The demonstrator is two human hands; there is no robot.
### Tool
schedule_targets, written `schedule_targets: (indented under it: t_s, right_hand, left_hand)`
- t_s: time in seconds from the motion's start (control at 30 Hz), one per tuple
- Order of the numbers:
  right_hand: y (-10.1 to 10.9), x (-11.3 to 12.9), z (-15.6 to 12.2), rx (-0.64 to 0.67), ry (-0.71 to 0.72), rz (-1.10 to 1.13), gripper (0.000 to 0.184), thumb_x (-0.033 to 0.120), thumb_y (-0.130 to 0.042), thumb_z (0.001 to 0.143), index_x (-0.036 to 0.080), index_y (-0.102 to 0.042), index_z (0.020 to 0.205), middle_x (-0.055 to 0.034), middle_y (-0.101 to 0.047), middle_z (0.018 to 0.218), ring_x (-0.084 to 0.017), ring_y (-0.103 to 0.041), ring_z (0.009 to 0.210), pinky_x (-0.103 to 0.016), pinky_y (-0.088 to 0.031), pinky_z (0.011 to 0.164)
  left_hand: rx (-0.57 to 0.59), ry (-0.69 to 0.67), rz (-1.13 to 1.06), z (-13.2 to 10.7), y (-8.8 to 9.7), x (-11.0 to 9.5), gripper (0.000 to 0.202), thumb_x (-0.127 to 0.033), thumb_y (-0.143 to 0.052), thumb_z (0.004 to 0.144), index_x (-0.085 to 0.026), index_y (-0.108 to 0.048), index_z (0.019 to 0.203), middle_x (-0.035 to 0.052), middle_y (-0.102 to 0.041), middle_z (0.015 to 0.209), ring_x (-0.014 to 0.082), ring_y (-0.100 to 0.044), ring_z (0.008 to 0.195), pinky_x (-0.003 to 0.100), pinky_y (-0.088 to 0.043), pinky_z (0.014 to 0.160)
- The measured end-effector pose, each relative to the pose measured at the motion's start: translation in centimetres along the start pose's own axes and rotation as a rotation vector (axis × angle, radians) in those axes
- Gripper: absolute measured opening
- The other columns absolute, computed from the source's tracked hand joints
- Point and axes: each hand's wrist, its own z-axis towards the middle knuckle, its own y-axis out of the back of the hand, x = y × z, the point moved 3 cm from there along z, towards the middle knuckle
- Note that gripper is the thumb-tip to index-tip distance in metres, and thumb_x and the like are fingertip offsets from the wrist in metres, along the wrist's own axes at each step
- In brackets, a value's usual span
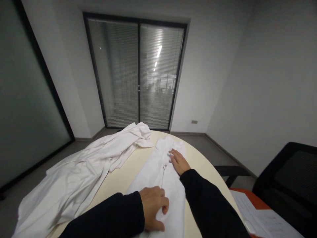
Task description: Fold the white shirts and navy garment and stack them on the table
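White cloth (148, 176) lies on the round table (125, 180), seemingly narrowed to a strip yet rumpled near the table's far edge, where the right hand (180, 162) spreads ungripping fingers, the left hand (153, 206) half-curled, empty, another garment (86, 172) unarranged along the table's left.

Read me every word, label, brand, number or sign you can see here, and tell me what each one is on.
None can be read.
Papers beside the black chair: faint print, too small and blurred to read.
Crumpled white cloth on the left: no lettering visible.
White cloth under the hands: no lettering visible.
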Motion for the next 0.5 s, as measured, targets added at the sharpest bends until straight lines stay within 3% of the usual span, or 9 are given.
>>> schedule_targets:
  t_s: [0.1,0.17,0.27,0.37,0.5]
  right_hand:
    - [0.3,-1.3,0.6,-0.113,-0.055,0.025,0.039,0.024,-0.036,0.092,0.02,-0.06,0.122,-0.0102,-0.056,0.129,-0.022,-0.05,0.122,-0.039,-0.038,0.106]
    - [0.4,-2.2,1.1,-0.114,-0.045,0.03,0.041,0.016,-0.036,0.088,0.019,-0.062,0.12,-0.0102,-0.059,0.122,-0.021,-0.053,0.117,-0.038,-0.039,0.104]
    - [0.5,-3.5,2.0,-0.063,-0.017,0.003,0.048,0.009,-0.038,0.083,0.02,-0.06,0.124,-0.0081,-0.061,0.125,-0.021,-0.053,0.118,-0.037,-0.039,0.104]
    - [0.9,-4.6,3.4,0.001,-0.119,-0.093,0.05,0.012,-0.04,0.086,0.021,-0.053,0.133,-0.0073,-0.058,0.132,-0.022,-0.049,0.123,-0.036,-0.038,0.104]
    - [1.5,-5.2,5.5,0.04,-0.219,-0.163,0.052,0.029,-0.043,0.091,0.016,-0.043,0.142,-0.0123,-0.055,0.136,-0.028,-0.038,0.133,-0.04,-0.035,0.105]
  left_hand:
    - [-0.184,-0.242,0.024,0.2,0.0,-0.4,0.039,-0.041,-0.075,0.064,-0.023,-0.057,0.094,0.0077,-0.046,0.136,0.0312,-0.046,0.122,0.046,-0.038,0.1]
    - [-0.225,-0.332,0.02,0.3,-0.5,-0.2,0.042,-0.035,-0.073,0.062,-0.022,-0.053,0.098,0.0086,-0.041,0.141,0.0313,-0.039,0.129,0.047,-0.031,0.107]
    - [-0.224,-0.348,-0.006,0.8,-1.6,0.4,0.04,-0.038,-0.07,0.066,-0.021,-0.05,0.096,0.0092,-0.052,0.128,0.0272,-0.049,0.117,0.042,-0.039,0.101]
    - [-0.266,-0.319,0.006,1.3,-1.9,0.8,0.038,-0.05,-0.067,0.071,-0.021,-0.05,0.088,0.0072,-0.057,0.112,0.0239,-0.054,0.1,0.04,-0.043,0.092]
    - [-0.306,-0.334,0.046,1.5,-2.0,1.0,0.045,-0.057,-0.064,0.072,-0.02,-0.054,0.096,0.0076,-0.058,0.108,0.0253,-0.053,0.103,0.049,-0.031,0.107]
